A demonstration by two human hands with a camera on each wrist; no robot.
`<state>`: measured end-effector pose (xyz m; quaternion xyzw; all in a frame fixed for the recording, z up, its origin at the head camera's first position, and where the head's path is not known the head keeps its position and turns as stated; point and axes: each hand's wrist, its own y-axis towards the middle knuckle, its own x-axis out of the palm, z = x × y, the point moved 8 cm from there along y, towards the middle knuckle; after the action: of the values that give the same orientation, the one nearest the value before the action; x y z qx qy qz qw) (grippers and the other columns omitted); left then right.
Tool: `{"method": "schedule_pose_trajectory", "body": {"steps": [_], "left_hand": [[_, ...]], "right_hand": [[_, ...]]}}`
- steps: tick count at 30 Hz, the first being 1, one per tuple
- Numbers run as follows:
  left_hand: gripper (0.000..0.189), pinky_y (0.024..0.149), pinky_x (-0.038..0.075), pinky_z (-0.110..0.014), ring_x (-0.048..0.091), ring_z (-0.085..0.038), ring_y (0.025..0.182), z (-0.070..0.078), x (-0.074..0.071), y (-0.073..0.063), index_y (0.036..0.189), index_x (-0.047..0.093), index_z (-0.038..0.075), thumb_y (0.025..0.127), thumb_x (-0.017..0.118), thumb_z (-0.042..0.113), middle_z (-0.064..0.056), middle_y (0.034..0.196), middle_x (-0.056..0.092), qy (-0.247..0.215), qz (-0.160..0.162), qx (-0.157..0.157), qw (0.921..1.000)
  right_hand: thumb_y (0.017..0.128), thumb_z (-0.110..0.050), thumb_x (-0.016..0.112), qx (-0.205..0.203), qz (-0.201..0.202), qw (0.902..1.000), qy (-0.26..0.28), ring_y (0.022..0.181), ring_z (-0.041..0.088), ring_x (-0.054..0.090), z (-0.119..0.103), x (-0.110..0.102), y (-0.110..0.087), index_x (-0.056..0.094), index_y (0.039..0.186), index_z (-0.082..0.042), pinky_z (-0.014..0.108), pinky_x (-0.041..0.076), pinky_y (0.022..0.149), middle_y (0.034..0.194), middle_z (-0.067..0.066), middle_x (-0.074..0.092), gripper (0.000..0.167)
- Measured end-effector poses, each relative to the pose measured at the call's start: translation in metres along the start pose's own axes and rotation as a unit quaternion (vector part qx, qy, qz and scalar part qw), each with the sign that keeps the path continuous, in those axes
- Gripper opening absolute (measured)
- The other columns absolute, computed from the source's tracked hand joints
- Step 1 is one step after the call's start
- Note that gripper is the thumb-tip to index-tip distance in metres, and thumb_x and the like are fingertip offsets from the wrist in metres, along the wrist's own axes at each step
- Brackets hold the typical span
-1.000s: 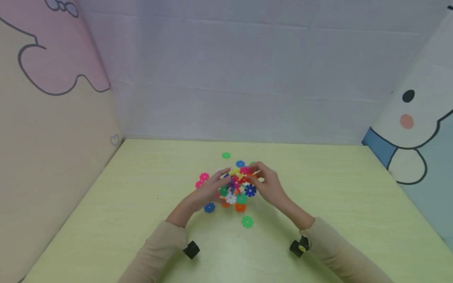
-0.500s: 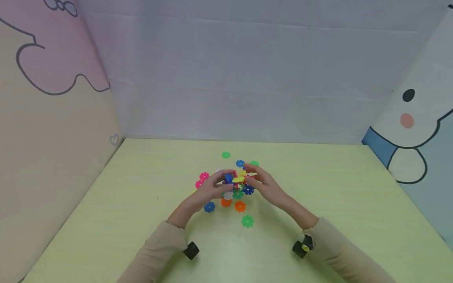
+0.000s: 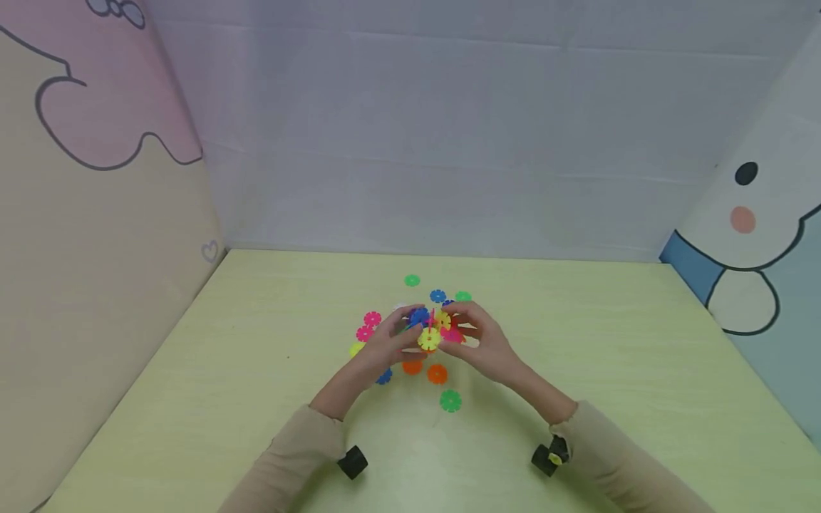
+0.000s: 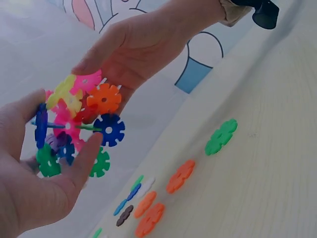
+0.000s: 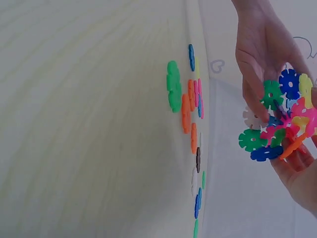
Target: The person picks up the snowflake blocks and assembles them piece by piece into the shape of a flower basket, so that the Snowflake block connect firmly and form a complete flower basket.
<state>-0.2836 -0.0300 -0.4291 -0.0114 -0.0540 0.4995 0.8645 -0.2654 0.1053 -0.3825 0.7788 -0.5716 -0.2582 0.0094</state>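
A ball-like cluster of interlocked plastic snowflake discs (image 4: 68, 126) is held above the table between both hands. Its notched discs are pink, yellow, orange, blue, green, white and purple. My left hand (image 3: 383, 349) grips its left side, with thumb and fingers around the blue and green discs. On the other side my right hand (image 3: 485, 347) holds it near the pink and orange discs, fingers bent. A yellow disc (image 3: 429, 339) faces the head camera. In the right wrist view, green discs (image 5: 252, 141) show on the cluster's side; its core is partly hidden by fingers.
Loose discs lie flat around and below the hands. A green disc (image 3: 451, 401) is nearest the person, orange discs (image 3: 437, 374) lie behind it, pink ones (image 3: 372, 319) at the left, another green one (image 3: 412, 281) farthest back. The pale table (image 3: 577, 320) meets a hanging cloth (image 3: 410, 142).
The cluster has been turned between the hands: yellow discs have swung toward the front, while white and green ones have gone from the head view's front side. Both hands stay close to the same place.
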Motion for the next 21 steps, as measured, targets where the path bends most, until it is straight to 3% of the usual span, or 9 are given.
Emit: {"method": "schedule_pose_trajectory", "body": {"steps": [3, 7, 12, 15, 18, 21], "left_hand": [[0.051, 0.085, 0.050, -0.035, 0.053, -0.023, 0.107, 0.000, -0.003, 0.002, 0.133, 0.041, 0.012, 0.088, 0.059, 0.028, -0.012, 0.133, 0.040, -0.023, 0.049, 0.011, 0.9985], [0.045, 0.082, 0.051, -0.034, 0.053, -0.023, 0.106, 0.001, -0.006, 0.002, 0.126, 0.049, 0.012, 0.085, 0.064, 0.021, -0.008, 0.129, 0.047, -0.017, 0.091, 0.023, 0.9954], [0.071, 0.090, 0.046, -0.042, 0.034, -0.033, 0.127, 0.004, -0.007, -0.002, 0.139, 0.031, 0.018, 0.080, 0.069, 0.020, -0.010, 0.141, 0.034, 0.007, 0.125, 0.041, 0.9913], [0.079, 0.096, 0.040, -0.045, 0.029, -0.038, 0.129, 0.001, -0.003, -0.005, 0.144, 0.018, 0.020, 0.082, 0.067, 0.023, -0.016, 0.146, 0.024, -0.043, 0.110, 0.014, 0.9930], [0.069, 0.097, 0.040, -0.044, 0.043, -0.033, 0.121, -0.002, 0.003, -0.006, 0.143, 0.020, 0.020, 0.087, 0.060, 0.023, -0.018, 0.142, 0.028, -0.097, 0.079, -0.013, 0.9920], [0.059, 0.098, 0.040, -0.041, 0.055, -0.023, 0.109, -0.001, 0.005, -0.007, 0.142, 0.025, 0.021, 0.090, 0.055, 0.020, -0.016, 0.136, 0.038, -0.137, 0.065, -0.005, 0.9884]], "right_hand": [[0.076, -0.006, 0.072, -0.024, -0.010, 0.9996, -0.008, 0.106, 0.025, 0.051, -0.004, 0.005, -0.001, 0.049, 0.120, -0.003, 0.043, 0.045, 0.092, 0.118, 0.010, 0.051, 0.049], [0.079, -0.005, 0.068, -0.027, 0.007, 0.9996, -0.003, 0.101, 0.021, 0.055, -0.003, 0.004, -0.003, 0.056, 0.112, -0.003, 0.043, 0.045, 0.091, 0.111, 0.009, 0.057, 0.036], [0.078, 0.004, 0.066, -0.074, 0.050, 0.9958, -0.019, 0.094, 0.020, 0.058, -0.018, -0.001, -0.007, 0.063, 0.101, 0.001, 0.039, 0.048, 0.087, 0.101, 0.012, 0.062, 0.023], [0.075, 0.010, 0.066, -0.111, 0.064, 0.9913, -0.030, 0.095, 0.025, 0.057, -0.035, -0.002, -0.011, 0.063, 0.098, 0.005, 0.036, 0.049, 0.086, 0.099, 0.017, 0.061, 0.023], [0.073, 0.013, 0.066, -0.124, 0.068, 0.9894, -0.031, 0.094, 0.029, 0.056, -0.046, -0.002, -0.012, 0.063, 0.095, 0.009, 0.038, 0.049, 0.086, 0.097, 0.020, 0.060, 0.022], [0.073, 0.015, 0.065, -0.124, 0.063, 0.9900, -0.028, 0.094, 0.029, 0.056, -0.048, -0.002, -0.012, 0.062, 0.093, 0.010, 0.043, 0.049, 0.085, 0.096, 0.021, 0.059, 0.021]]}}
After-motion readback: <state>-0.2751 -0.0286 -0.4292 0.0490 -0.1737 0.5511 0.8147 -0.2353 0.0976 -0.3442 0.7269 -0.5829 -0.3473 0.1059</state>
